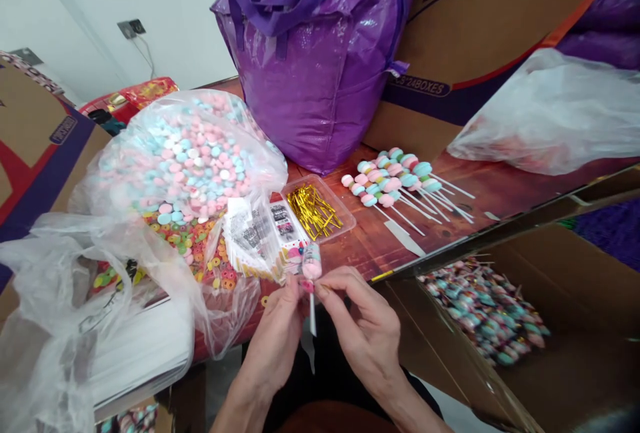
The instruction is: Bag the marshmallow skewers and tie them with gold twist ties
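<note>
A pink and blue candy skewer [312, 266] in a clear wrapper stands upright at the table's near edge. My left hand [277, 333] pinches its neck just under the candy. My right hand [363, 323] pinches the same spot from the right, fingers closed on what looks like a thin gold twist tie. The white stick hangs down between both hands. A clear tray of gold twist ties [315, 210] lies just behind. A stack of small clear printed bags [257, 236] lies left of that tray.
A row of unwrapped candy skewers [395, 176] lies on the wooden table [480, 196]. A big clear bag of pastel candies [185, 160] fills the left. A purple bag [320, 66] stands behind. A cardboard box with wrapped skewers [485, 306] sits at right.
</note>
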### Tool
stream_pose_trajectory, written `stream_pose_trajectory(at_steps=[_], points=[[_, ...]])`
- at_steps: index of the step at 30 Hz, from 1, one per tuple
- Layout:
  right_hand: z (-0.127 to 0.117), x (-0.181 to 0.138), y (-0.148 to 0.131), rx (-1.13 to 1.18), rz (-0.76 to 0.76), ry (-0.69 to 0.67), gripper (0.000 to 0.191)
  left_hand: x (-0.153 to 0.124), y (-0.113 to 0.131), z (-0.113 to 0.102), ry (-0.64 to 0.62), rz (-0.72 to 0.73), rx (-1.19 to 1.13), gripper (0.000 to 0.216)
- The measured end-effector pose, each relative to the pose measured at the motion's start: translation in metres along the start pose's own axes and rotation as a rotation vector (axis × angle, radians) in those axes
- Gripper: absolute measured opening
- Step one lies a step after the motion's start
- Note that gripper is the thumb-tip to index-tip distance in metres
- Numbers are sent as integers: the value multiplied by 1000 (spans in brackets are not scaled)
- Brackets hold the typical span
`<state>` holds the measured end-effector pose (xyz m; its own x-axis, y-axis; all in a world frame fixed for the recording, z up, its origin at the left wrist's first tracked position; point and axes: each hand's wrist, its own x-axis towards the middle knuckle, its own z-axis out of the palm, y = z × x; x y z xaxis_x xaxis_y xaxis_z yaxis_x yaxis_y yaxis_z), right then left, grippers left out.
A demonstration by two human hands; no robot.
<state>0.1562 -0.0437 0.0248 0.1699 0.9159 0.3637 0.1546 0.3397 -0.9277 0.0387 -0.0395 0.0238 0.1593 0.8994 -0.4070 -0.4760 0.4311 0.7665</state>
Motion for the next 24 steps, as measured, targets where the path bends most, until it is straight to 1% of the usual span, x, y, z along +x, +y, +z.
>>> stream_pose_trajectory(at_steps=[2,3,5,7,9,10,11,12,13,14,15,16,17,18,19,20,21,22,23,24], points=[[-7,-2,0,44,55,3,14,1,0,6,-78,-21,-52,41],[-11,-2,0,69,94,2,14,2,-1,9,-97,-14,-58,37],[-20,-3,1,130,176,-11,14,4,-3,16,-90,38,-48,31],[-29,-5,6,243,288,-61,18,8,-7,21,-50,116,0,29],[-38,-12,13,388,441,-158,27,11,-9,26,-12,215,157,27],[-43,-16,17,445,518,-195,29,13,-9,27,-19,269,277,25],[-49,-22,21,486,588,-206,29,16,-9,27,-52,320,403,23],[-55,-29,27,506,647,-186,26,19,-8,27,-106,363,521,22],[-62,-36,33,528,694,-121,22,23,-6,25,-160,399,622,20],[-70,-43,39,566,730,-38,18,28,-3,21,-187,433,700,18],[-79,-49,46,616,752,56,17,34,-1,17,-177,463,763,15],[-89,-54,54,671,754,166,17,41,2,11,-101,507,824,12],[-99,-57,62,721,748,283,18,49,5,4,31,572,883,11],[-109,-59,69,752,739,409,20,57,7,-3,152,626,956,14],[-119,-59,75,761,761,497,24,65,9,-10,240,662,1022,21],[-126,-57,80,753,785,556,32,73,10,-15,281,672,1082,27],[-131,-54,83,733,805,583,39,79,11,-20,298,668,1132,22],[-133,-51,83,708,812,575,44,84,11,-23,306,651,1182,16],[-131,-47,82,678,800,546,46,87,11,-25,310,633,1218,12],[-126,-43,78,646,774,499,44,89,11,-26,320,621,1236,13]])
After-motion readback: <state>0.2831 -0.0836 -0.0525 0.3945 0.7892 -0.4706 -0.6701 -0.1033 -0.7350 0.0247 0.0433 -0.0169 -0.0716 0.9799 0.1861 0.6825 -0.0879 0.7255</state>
